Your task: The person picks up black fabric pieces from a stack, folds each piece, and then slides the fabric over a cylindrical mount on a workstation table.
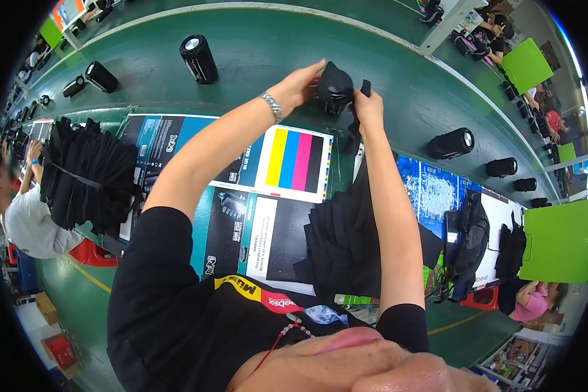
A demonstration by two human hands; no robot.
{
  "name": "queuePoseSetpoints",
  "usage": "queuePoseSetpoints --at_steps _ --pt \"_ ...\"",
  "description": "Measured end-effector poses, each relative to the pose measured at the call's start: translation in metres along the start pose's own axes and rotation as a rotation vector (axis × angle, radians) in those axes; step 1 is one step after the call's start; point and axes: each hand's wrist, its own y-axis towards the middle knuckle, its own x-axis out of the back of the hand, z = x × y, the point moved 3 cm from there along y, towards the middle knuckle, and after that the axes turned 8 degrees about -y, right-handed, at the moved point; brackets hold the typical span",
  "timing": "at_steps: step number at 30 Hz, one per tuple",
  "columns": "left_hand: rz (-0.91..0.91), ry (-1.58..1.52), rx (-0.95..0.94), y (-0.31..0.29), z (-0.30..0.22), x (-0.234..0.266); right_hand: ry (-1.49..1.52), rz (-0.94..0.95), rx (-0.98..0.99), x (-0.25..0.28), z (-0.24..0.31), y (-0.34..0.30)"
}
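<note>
Green work surface (261, 39) crosses the scene, with a paper-covered table (238, 225) along its near edge. At the table's left end stands a strapped stack of black cloth (85, 173); nearer its middle, beneath the right forearm, lies a loose black cloth pile (340, 242). Black cylindrical speakers stand or lie on the green surface: an upright one (199, 62) left of the hands, another lying (451, 142) to their right; both are clear of the work. Left hand (297, 86): fingers extended along the left side of a black bundle (335, 90), over the green surface near its table-side edge; whether the thumb closes on it cannot be told. Right hand (370, 110): pinching a black strip (353, 136), which hangs toward the table and could snag. The step appears to be arranging cloth about the bundle; continuing calls for a steady left hand and a free strip.
</note>
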Motion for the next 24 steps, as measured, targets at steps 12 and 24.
queuePoseSetpoints --at_steps 12,24 --pt "-0.056 0.497 -0.312 0.061 0.038 -0.038 -0.045 -0.109 -0.033 0.03 -0.038 0.027" --pt "-0.173 1.194 -0.96 0.095 0.058 0.007 -0.341 0.032 -0.103 0.024 -0.046 0.021"
